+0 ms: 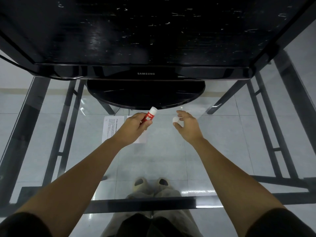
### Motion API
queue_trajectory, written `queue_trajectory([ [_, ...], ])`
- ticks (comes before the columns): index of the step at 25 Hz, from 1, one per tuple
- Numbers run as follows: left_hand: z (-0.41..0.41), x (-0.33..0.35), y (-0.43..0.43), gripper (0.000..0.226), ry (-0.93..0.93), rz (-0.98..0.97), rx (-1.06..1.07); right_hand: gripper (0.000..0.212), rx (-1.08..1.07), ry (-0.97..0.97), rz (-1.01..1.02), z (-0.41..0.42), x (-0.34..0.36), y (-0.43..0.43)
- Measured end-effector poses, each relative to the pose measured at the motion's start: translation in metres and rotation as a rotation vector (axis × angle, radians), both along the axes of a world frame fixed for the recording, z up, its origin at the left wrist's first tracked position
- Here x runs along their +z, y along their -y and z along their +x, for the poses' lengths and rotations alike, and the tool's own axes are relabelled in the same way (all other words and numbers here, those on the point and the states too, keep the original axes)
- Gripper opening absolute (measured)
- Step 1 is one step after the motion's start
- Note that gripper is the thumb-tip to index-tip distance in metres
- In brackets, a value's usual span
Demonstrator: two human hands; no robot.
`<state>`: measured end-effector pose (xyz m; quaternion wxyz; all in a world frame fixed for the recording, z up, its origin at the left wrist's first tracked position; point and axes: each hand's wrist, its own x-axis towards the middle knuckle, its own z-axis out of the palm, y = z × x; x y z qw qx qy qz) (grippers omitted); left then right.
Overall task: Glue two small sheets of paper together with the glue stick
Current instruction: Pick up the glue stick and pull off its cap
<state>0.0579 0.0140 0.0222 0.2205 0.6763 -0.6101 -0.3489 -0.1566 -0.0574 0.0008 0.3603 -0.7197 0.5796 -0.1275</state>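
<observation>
The person stands at a glass table [222, 151] with both bare arms stretched out over it, the hands well apart. The left hand [132, 129] is closed around a red glue stick [149, 116], gripping the lower part of the tube so that the white upper end pokes up and away past the thumb and fingers, tilted toward the right hand. The right hand [187, 124] holds a small white cap [175, 119] pinched at its fingertips, with the other fingers loosely curled; the cap is clear of the glue stick, with open glass between the two.

Under and just beyond the left hand lies a sheet of paper [110, 127] flat on the glass, printed text on it, most of its right part hidden by the hand and wrist. A second pale edge of paper [140, 140] shows below the left wrist; whether it is a separate sheet I cannot tell.

Beyond both hands stands a black monitor [145, 40], its round base [145, 94] resting on the glass just past the fingertips. Through the glass, below the arms, the person's feet in slippers [150, 183] show on the tiled floor [213, 168].
</observation>
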Motion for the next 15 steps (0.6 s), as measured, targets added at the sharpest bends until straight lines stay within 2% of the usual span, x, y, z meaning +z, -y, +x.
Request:
queue_trajectory([
  [5, -0.003, 0.011, 0.001, 0.030, -0.079, 0.023, 0.050, 0.064, 0.066, -0.123, -0.008, -0.006, 0.005, -0.002],
  [8, -0.002, 0.025, 0.001, 0.042, -0.151, 0.005, 0.084, 0.058, 0.047, -0.079, -0.050, -0.003, 0.018, -0.004],
  [11, -0.003, 0.041, -0.003, 0.051, -0.346, -0.012, 0.194, 0.033, -0.023, 0.172, -0.068, 0.015, 0.041, -0.014],
  [15, -0.005, 0.053, -0.010, 0.040, -0.443, -0.052, 0.241, 0.023, -0.087, 0.509, 0.184, 0.037, 0.076, -0.028],
])
